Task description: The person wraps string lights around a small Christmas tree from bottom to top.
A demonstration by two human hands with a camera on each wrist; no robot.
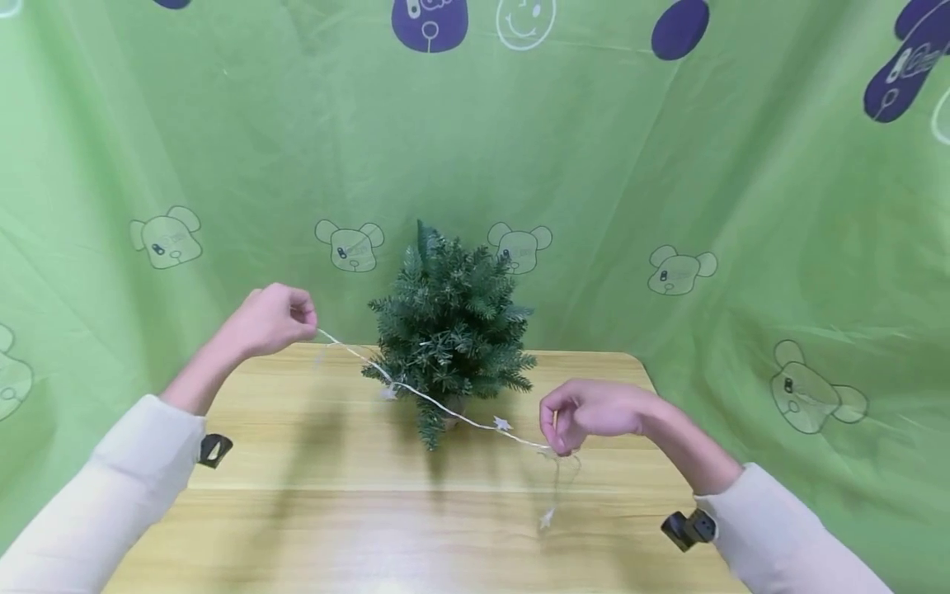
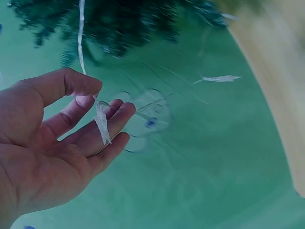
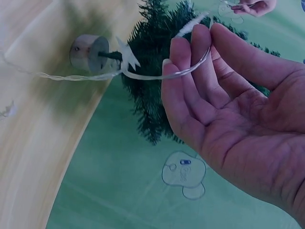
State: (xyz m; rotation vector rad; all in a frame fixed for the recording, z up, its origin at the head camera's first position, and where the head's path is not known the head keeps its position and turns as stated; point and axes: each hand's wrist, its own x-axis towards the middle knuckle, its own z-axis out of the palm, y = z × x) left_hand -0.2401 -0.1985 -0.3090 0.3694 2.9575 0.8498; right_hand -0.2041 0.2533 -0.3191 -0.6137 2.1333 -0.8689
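Observation:
A thin white string of star lights [image 1: 472, 422] stretches aslant between my two hands, in front of a small artificial Christmas tree [image 1: 453, 318]. Its upper end is pinched between thumb and index finger of my left hand [image 1: 276, 320], raised left of the tree. Lower down, at the tree's right, my right hand [image 1: 597, 410] pinches the string with its fingertips. A loose tail with a star [image 1: 547, 518] dangles below that hand. In the left wrist view a star [image 2: 102, 125] hangs against the left fingers. The right wrist view shows the cord looping over the right fingers beside another star [image 3: 127, 55].
The tree stands on a round wooden base [image 3: 89, 52] upon a light wooden table [image 1: 356, 528]. Behind and around the table hangs a green curtain [image 1: 594, 165] with printed bear heads. A small black device [image 1: 688, 530] sits at the right cuff.

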